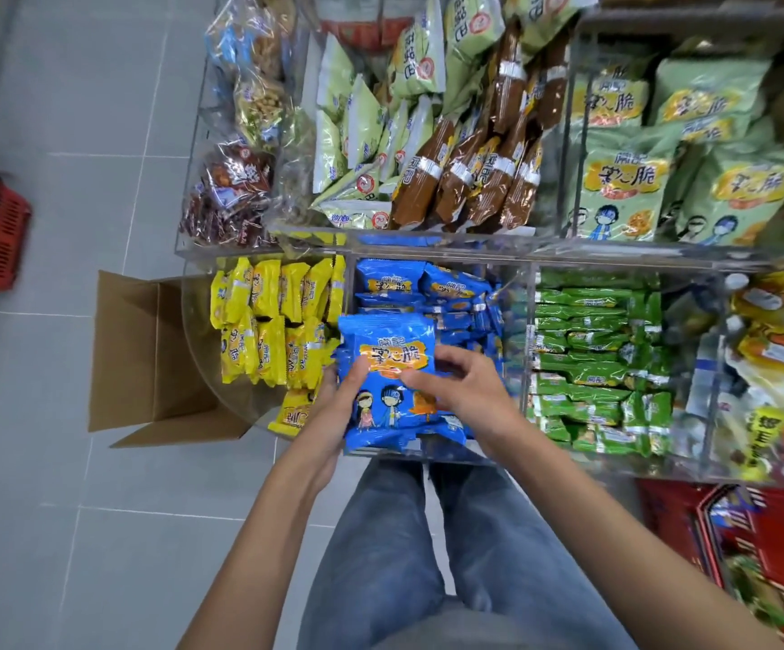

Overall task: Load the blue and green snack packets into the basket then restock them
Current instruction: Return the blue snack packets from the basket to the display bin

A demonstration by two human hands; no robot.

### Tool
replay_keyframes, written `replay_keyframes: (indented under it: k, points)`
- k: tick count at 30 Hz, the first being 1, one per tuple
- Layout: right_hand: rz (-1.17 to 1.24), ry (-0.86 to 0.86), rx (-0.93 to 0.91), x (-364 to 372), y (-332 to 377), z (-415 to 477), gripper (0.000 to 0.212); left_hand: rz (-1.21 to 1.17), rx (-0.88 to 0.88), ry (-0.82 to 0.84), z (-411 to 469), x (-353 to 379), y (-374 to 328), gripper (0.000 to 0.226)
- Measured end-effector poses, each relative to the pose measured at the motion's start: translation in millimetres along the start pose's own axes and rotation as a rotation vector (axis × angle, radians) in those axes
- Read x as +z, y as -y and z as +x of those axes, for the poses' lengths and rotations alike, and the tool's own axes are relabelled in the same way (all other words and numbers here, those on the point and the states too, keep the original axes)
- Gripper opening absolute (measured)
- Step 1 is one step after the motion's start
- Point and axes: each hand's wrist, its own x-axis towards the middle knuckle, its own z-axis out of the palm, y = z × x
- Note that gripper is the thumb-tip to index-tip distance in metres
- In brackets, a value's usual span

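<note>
A blue packet (394, 354) tight in left hand (333, 405) and right hand (465, 391) over clear bins (446, 455), grey tiles (99, 532).

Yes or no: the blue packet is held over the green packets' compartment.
No: the left hand and right hand hold the blue packet over the compartment of blue packets; the green packets lie further right.

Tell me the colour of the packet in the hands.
The packet is blue, with an orange label and cartoon figures; head view.

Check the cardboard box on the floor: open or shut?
Open. The cardboard box has its flaps folded outward and its brown inside shows.
</note>
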Motion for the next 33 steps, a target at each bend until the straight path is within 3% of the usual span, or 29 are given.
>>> replay_keyframes:
  k: [3,8,10,12,16,20,24,26,33]
  points:
    - [0.024,0.014,-0.014,-10.1,2.7,-6.5,0.019,0.119,-0.028,-0.003,0.2,4.9,0.4,0.096]
    - [0.125,0.081,0.029,-28.6,7.2,-9.7,0.018,0.123,0.018,-0.119,1.4,8.1,7.3,0.078]
    - [0.237,0.022,-0.008,-40.6,12.1,-6.8,0.018,0.102,-0.028,-0.161,3.8,4.1,9.1,0.077]
    - [0.297,-0.089,-0.064,-52.4,18.6,-0.6,0.023,0.053,-0.050,-0.200,6.4,-3.2,10.8,0.062]
    - [0.012,-0.350,-0.100,-61.7,19.9,32.6,0.027,0.002,-0.048,-0.277,11.4,-18.6,13.7,0.035]
    - [-0.233,-0.429,-0.110,-49.6,6.0,78.3,0.045,-0.014,-0.031,-0.272,12.5,-25.5,15.4,0.036]
    - [-0.296,-0.616,-0.162,-39.9,-13.8,111.9,0.029,-0.026,-0.028,-0.260,14.0,-27.7,18.1,0.040]
    - [-0.269,-0.710,-0.150,-37.8,-21.1,121.7,0.035,-0.037,-0.030,-0.266,15.6,-29.4,20.0,0.042]
    - [-0.491,-0.762,-0.053,-31.8,-32.8,141.2,0.036,-0.048,-0.016,-0.268,21.5,-31.4,24.5,0.038]
